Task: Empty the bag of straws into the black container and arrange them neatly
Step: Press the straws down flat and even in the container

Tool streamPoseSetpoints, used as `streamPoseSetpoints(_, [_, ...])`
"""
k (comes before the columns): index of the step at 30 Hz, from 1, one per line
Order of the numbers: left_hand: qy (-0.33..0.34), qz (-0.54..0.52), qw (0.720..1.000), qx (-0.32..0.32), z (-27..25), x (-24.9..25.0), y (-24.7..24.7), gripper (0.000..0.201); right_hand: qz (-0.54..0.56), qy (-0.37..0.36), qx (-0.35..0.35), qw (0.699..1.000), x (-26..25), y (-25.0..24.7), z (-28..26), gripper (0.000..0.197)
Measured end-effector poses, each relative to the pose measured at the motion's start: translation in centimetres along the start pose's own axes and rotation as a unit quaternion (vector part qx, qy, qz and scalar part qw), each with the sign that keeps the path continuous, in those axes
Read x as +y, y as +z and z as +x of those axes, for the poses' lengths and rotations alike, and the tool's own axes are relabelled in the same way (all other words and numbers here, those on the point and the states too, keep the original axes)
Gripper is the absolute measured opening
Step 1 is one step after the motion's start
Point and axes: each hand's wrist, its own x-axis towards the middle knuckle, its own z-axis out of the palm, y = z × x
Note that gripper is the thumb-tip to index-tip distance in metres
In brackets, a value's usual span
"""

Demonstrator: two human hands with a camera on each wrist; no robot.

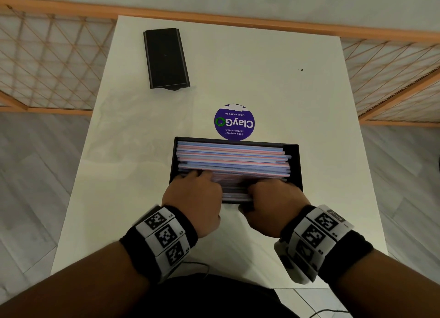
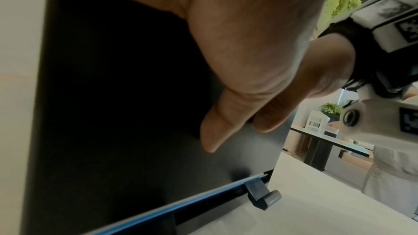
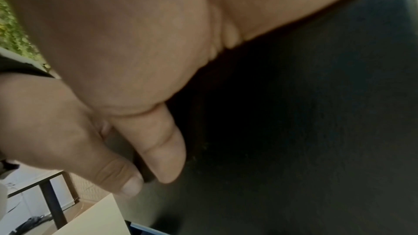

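Observation:
The black container (image 1: 296,160) sits mid-table, packed with pink, blue and white straws (image 1: 231,156) lying left to right. My left hand (image 1: 195,191) and right hand (image 1: 271,196) meet at its near wall, fingers curled over the rim onto the nearest straws. In the left wrist view my left thumb (image 2: 217,131) presses the outer wall (image 2: 113,96). In the right wrist view my right thumb (image 3: 162,149) lies on the same wall (image 3: 294,131). The clear bag (image 1: 133,132) lies flat to the container's left, its purple round label (image 1: 234,122) just behind the container.
The container's black lid (image 1: 166,58) lies at the far left of the white table (image 1: 273,79). A latch clip (image 2: 262,196) sticks out of the container's corner. Wooden lattice panels (image 1: 47,63) flank the table on both sides.

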Motion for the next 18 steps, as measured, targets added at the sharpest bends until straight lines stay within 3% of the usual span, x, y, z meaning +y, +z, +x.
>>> streamPoseSetpoints(10, [0.006, -0.009, 1.000, -0.004, 0.0, 0.0, -0.4, 0.028, 0.011, 0.000, -0.002, 1.000, 0.0, 0.0, 0.1, 0.032])
streamPoseSetpoints(18, [0.044, -0.045, 0.992, 0.106, -1.1, -0.7, -0.8, 0.040, 0.016, -0.033, 0.064, 0.997, 0.3, -1.6, -2.8, 0.027])
